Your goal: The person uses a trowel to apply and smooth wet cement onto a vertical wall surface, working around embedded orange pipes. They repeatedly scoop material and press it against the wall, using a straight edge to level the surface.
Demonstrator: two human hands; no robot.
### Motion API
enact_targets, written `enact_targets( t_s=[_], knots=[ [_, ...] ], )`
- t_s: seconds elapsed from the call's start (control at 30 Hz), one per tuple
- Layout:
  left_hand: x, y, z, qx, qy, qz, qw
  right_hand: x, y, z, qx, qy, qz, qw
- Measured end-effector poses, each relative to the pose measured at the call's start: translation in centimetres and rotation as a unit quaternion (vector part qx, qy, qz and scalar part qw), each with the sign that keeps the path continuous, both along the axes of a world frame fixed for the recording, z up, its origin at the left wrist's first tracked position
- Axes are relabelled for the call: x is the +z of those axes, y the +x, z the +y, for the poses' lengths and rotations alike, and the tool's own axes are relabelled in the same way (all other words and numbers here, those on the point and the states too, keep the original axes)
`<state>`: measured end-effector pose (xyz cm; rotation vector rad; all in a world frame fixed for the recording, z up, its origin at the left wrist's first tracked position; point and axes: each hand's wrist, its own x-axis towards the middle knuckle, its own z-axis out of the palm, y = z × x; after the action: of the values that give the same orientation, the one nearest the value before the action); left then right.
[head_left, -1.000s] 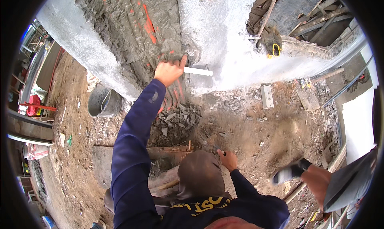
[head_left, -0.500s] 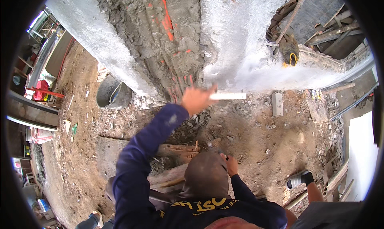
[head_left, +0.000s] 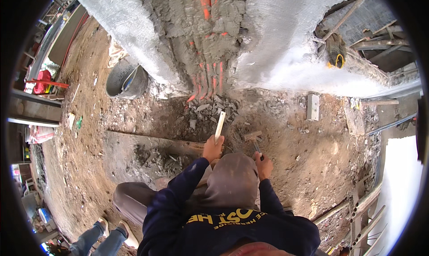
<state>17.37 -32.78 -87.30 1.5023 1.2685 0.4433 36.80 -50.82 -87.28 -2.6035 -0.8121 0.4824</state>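
My left hand [head_left: 212, 148] is closed around the lower end of a pale flat strip [head_left: 220, 125] with a small hole near its tip, pointing up toward the wall. In my right hand [head_left: 264, 166] is a dark-handled hammer [head_left: 253, 136], its dusty head lying crosswise just above the dirt. Both hands are on either side of my bent knee. Ahead, orange conduits [head_left: 214, 79] run down a rough mortar-filled channel [head_left: 178, 37] between white wall faces. Broken mortar rubble [head_left: 203, 113] is heaped at the foot of the channel, just beyond the strip.
A grey bucket [head_left: 127, 82] stands left of the wall's foot. A mortar-smeared board [head_left: 134, 153] lies to the left of my hands. At right are a grey block [head_left: 313, 107] and stacked poles [head_left: 371, 202]. Another person's jeans-clad legs [head_left: 98, 240] show at lower left.
My left hand has drawn back from the base of the wall to beside my knee, bringing the pale strip with it. My right hand stays low with the hammer, now showing more plainly.
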Motion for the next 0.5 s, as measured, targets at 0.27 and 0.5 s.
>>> enact_targets(
  t_s=[0.27,0.5],
  knots=[
    [-1.2,0.7,-1.1,0.011,-0.045,-0.003,0.999,-1.5,4.4,-0.9,0.09,-0.003,-0.174,0.981],
    [-1.8,0.2,-1.1,0.037,-0.074,-0.011,0.997,7.5,2.5,21.9,0.252,0.356,-0.175,0.883]
  ],
)
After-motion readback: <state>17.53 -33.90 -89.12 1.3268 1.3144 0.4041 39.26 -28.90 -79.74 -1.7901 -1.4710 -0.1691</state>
